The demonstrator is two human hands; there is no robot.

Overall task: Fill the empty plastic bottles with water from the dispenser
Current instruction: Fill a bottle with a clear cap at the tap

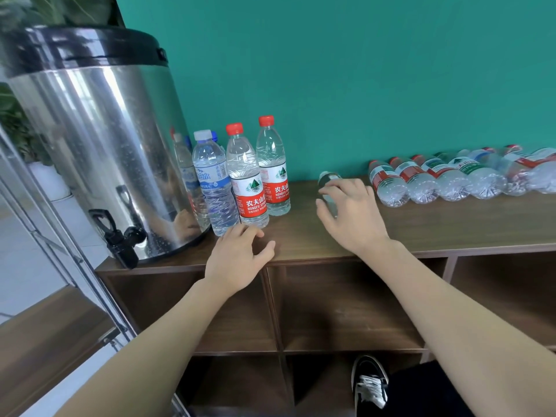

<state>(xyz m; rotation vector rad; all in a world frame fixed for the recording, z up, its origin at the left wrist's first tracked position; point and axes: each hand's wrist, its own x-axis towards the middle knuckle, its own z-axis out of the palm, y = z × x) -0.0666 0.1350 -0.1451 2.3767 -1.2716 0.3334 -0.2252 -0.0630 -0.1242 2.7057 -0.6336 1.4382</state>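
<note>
On a brown shelf unit against a teal wall, one steel dispenser stood at left with its black tap over the edge, four capped bottles upright just beside it, one half hidden. At least seven empty bottles lay in a row at right. The right hand gripped another lying bottle, while the left hand rested, fingers loosely apart, near the upright four.
</note>
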